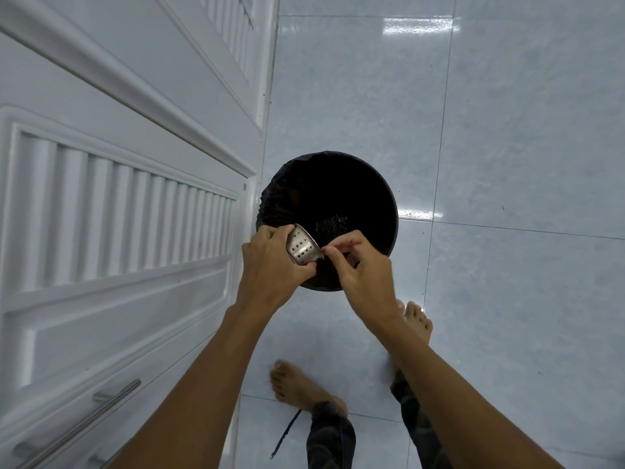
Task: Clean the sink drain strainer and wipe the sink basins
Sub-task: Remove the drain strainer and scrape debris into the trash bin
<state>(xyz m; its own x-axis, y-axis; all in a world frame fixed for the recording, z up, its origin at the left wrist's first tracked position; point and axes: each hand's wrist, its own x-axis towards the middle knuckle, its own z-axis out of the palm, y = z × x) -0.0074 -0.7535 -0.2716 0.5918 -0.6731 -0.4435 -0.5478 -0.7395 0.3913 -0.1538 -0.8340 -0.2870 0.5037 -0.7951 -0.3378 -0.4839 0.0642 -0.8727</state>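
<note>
The pale glossy tiled floor point(507, 130) fills the right of your view, and white louvred cabinet doors point(118, 231) with a bar handle point(77, 424) run down the left. You stand barefoot with a round black-lined bin point(304, 184) on the floor just beside the cabinet (its near rim is covered by your hands).

Both hands are over the bin's near edge. Your left hand point(270, 262) is wrapped around the metal strainer point(302, 248), fingers curled over its base and sides. The strainer lies tipped on its side. Its axis runs roughly left to right, its perforated wall faces the camera, and its mouth appears turned toward your right hand point(365, 269).

That hand pinches a thin red stick point(341, 246) between thumb and forefinger. The stick lies nearly level, with its tip at the strainer's rim.

The strainer's inside is hidden. A glinting patch lies deep in the bin, too dark to identify.
</note>
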